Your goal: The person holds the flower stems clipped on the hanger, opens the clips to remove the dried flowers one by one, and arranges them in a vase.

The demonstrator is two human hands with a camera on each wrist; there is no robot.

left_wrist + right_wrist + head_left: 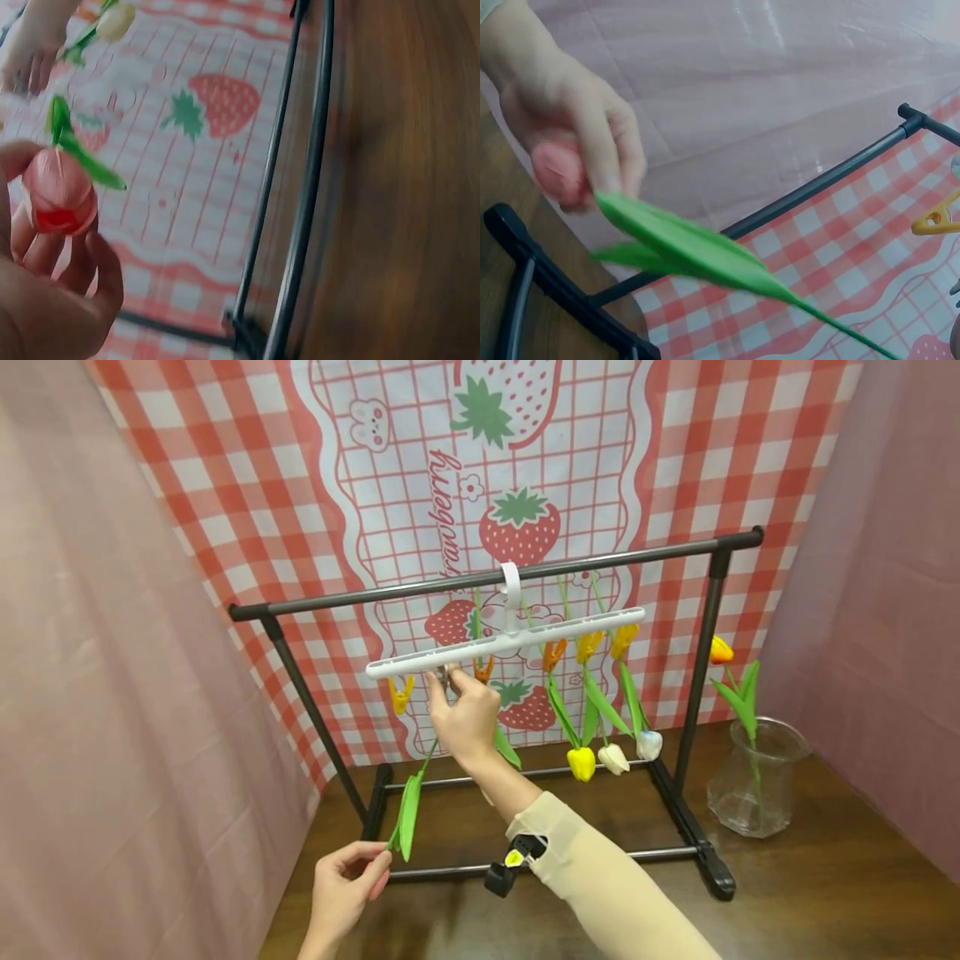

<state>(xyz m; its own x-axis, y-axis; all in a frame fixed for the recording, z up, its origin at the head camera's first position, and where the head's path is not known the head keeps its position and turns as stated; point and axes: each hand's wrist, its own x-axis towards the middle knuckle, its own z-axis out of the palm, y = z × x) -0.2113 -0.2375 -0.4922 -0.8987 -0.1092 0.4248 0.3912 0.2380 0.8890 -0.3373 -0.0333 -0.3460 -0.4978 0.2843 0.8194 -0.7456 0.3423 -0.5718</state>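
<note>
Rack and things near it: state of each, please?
Rack, standing
White hanger, hooked on rail
Left hand, holding pink tulip
Right hand, pinching grey clip
Pink tulip, head down
Yellow tulip, hanging head down
White tulip, likewise
Blue-white tulip, likewise
Leftmost clip, flowerless
Glass vase, upright, holding orange tulip

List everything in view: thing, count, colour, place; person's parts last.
Table: one, brown, below
Rack: one, black and grey, on the table
Hanger: one, white, on the rack's top bar
Clips: five yellow or orange, one apparently grey, under the hanger
Hanging tulips: four, blooms yellow or whitish where seen, under the hanger
Held tulip: one, pink, in the left grip
Vase: one, clear, right of the rack
Vase tulip: one, orange and yellow, in the vase
Cloth: one, red and white, behind the rack
Curtains: two, pink, both sides
Sleeve: one, cream, lower middle
Strap: one, black, at the sleeve
Left grip: one, bare, lower left
Right grip: one, bare, at a clip
</note>
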